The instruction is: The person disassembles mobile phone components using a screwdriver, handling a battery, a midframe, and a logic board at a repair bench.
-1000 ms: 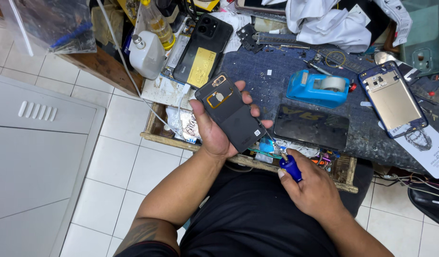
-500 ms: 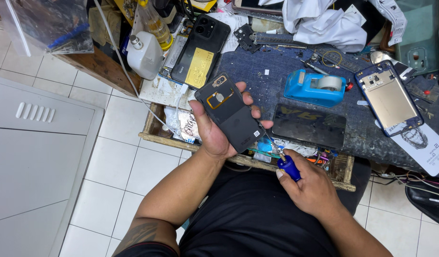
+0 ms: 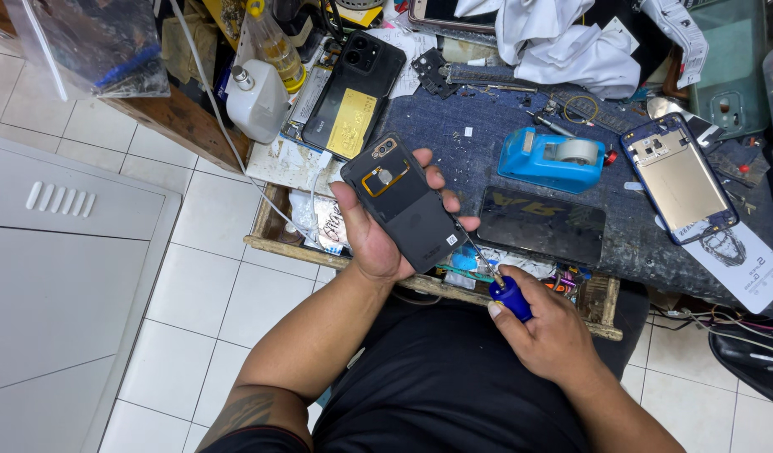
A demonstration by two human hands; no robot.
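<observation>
Head view: a person is sitting at a cluttered repair bench, looking down at both hands.
Left hand (image 3: 378, 239): is cradling a dark opened phone (image 3: 407, 205), back side up, fingers wrapping its edges, above the near left edge of the bench.
Right hand (image 3: 550, 331): is pinching a blue-handled screwdriver (image 3: 505, 294), its thin shaft pointing at the phone's lower right corner.
Progress: the phone's back cover is apparently already off, showing the inner frame; I cannot tell which screws are out, and the inner plate is still sitting in place.
Surroundings: a blue tape dispenser (image 3: 554, 157) and a dark glass panel (image 3: 542, 225) are lying just beyond the hands; a blue-framed phone shell (image 3: 678, 178) far right; a black phone with a yellow sticker (image 3: 353, 84) far left beside a white bottle (image 3: 256, 105); a white cloth (image 3: 562, 42) at the far edge.
Obstacles: loose parts are crowding the work mat (image 3: 479, 126).
</observation>
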